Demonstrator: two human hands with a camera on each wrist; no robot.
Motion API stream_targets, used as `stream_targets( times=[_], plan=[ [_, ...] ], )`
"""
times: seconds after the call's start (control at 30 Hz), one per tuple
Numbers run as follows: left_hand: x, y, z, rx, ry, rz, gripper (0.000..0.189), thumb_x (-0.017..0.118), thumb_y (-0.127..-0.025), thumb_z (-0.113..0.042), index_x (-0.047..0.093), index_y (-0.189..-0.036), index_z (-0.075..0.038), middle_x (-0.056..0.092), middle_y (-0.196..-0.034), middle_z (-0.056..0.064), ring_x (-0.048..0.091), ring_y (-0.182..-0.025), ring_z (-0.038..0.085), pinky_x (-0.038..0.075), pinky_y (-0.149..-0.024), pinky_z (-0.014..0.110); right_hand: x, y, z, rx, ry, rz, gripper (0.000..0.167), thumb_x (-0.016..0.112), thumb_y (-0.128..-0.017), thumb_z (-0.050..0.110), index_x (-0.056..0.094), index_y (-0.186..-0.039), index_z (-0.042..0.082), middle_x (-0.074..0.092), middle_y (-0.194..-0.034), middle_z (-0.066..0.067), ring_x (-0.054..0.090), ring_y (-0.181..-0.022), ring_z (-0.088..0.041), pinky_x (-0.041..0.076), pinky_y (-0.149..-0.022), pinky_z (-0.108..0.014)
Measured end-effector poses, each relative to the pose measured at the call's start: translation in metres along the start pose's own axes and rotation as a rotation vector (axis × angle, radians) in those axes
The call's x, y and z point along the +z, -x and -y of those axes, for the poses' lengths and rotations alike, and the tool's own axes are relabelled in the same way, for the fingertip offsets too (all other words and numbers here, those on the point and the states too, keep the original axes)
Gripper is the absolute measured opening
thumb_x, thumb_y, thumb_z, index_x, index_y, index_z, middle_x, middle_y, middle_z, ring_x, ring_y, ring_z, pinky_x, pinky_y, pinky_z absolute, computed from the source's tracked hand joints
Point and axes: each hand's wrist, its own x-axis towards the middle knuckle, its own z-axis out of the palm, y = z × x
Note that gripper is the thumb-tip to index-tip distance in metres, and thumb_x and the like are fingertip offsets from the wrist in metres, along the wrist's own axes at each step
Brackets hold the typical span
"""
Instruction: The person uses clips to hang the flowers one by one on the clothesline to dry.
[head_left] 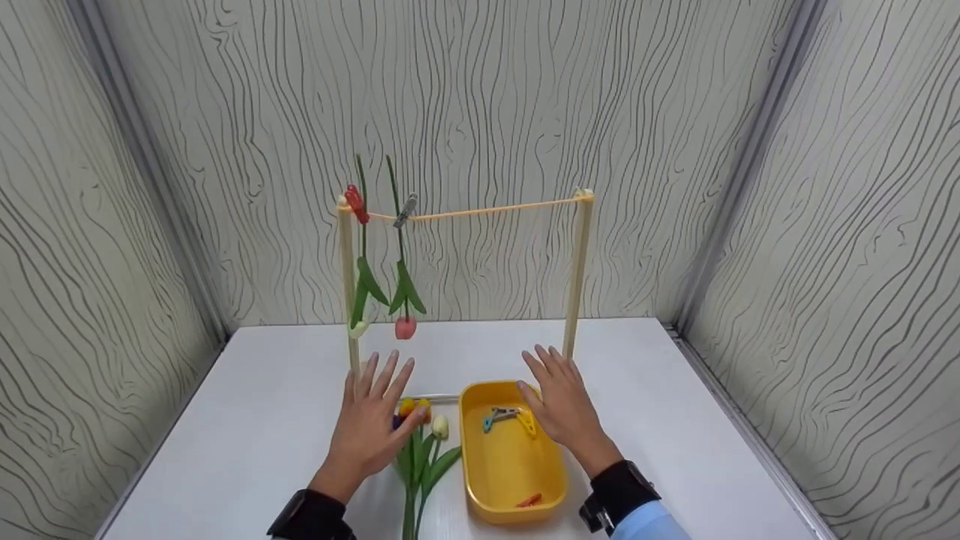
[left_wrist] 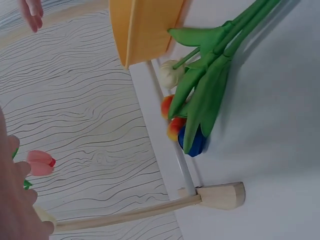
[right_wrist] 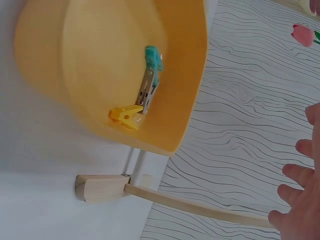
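Note:
My left hand (head_left: 370,427) is held with fingers spread, above the loose tulips, and holds nothing. Those tulips (left_wrist: 205,85) lie in a bunch on the table, with white, orange and blue heads. My right hand (head_left: 564,405) hovers with straight fingers by the right rim of the yellow basket (head_left: 512,469). Inside the basket are grey, teal (right_wrist: 153,57) and yellow (right_wrist: 127,116) clothespins and a red clothespin (head_left: 529,500). On the orange string (head_left: 480,212), a red clothespin (head_left: 356,204) holds a white tulip (head_left: 358,328) head down, and a grey clothespin (head_left: 406,211) a pink tulip (head_left: 405,328).
Two wooden posts (head_left: 578,277) carry the string, each on a wooden foot (left_wrist: 222,195). A pale rod (left_wrist: 184,170) joins them low down, behind the basket. Wood-patterned walls (head_left: 465,90) enclose the white table (head_left: 667,420) at the back and both sides.

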Motion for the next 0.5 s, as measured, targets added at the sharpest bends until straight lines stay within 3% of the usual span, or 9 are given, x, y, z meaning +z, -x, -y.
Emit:
stream_targets(
  times=[0.37, 0.5],
  plan=[
    [0.01, 0.006, 0.004, -0.014, -0.006, 0.084, 0.082, 0.054, -0.105, -0.067, 0.033, -0.172, -0.026, 0.027, -0.183, 0.007, 0.017, -0.171, 0.042, 0.011, -0.137, 0.073, 0.008, 0.003, -0.004, -0.013, 0.08, 0.07, 0.055, 0.056, -0.113, 0.039, 0.053, -0.16, 0.011, 0.043, -0.172, -0.021, 0.038, -0.162, -0.046, 0.029, -0.133, -0.07],
    [0.012, 0.009, 0.008, -0.005, -0.002, 0.108, 0.076, 0.055, -0.107, -0.063, 0.036, -0.171, -0.026, 0.03, -0.182, 0.006, 0.022, -0.17, 0.04, 0.016, -0.137, 0.071, 0.011, 0.002, -0.004, -0.038, 0.093, 0.121, 0.056, 0.059, -0.111, 0.039, 0.053, -0.16, 0.012, 0.046, -0.171, -0.021, 0.04, -0.161, -0.046, 0.03, -0.133, -0.068]
  ],
)
